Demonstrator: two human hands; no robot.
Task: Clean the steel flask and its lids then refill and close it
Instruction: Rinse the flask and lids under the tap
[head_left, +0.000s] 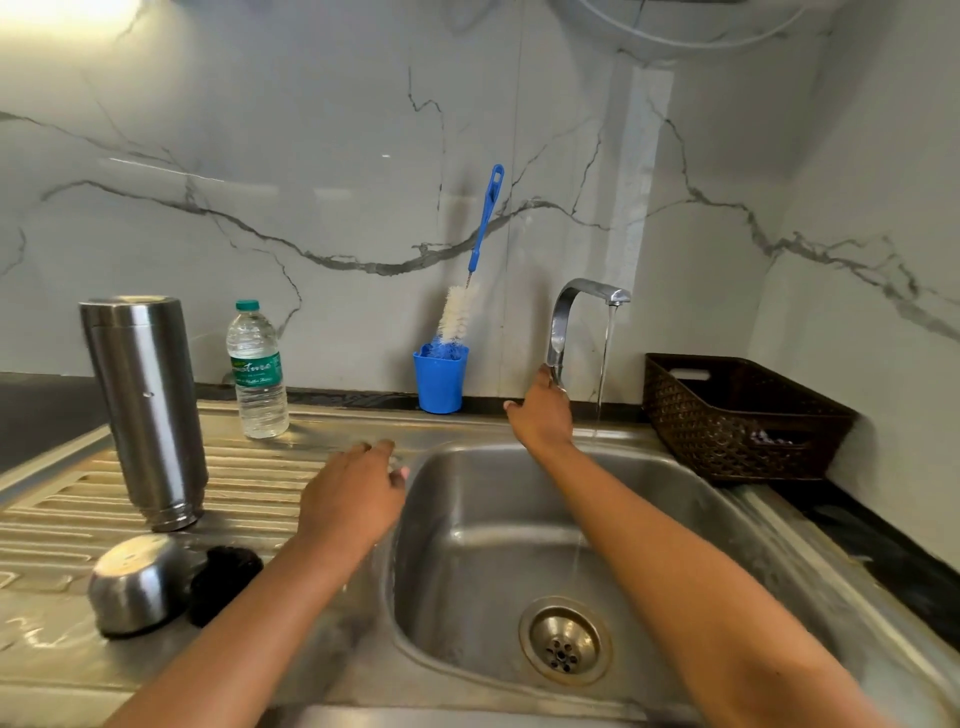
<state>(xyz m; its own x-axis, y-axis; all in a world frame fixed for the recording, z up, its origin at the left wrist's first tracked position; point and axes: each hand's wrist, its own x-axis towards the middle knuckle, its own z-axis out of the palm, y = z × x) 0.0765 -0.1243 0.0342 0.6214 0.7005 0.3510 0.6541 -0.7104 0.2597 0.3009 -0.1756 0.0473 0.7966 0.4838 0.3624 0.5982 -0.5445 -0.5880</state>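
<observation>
Head view: tap running

Left of frame, the flask (145, 410) stands mouth-down on the drainboard (260, 467); steel lid (136, 587) and black lid (224, 582) lie below it. My right hand (543, 415) grasps the tap (563, 322), water flowing. My left hand (353, 493) hangs released over the sink (467, 545) rim.

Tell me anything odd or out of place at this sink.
The steel flask stands upside down on the draining board, likely left to drain. The tap runs into the sink with nothing under the stream.
</observation>
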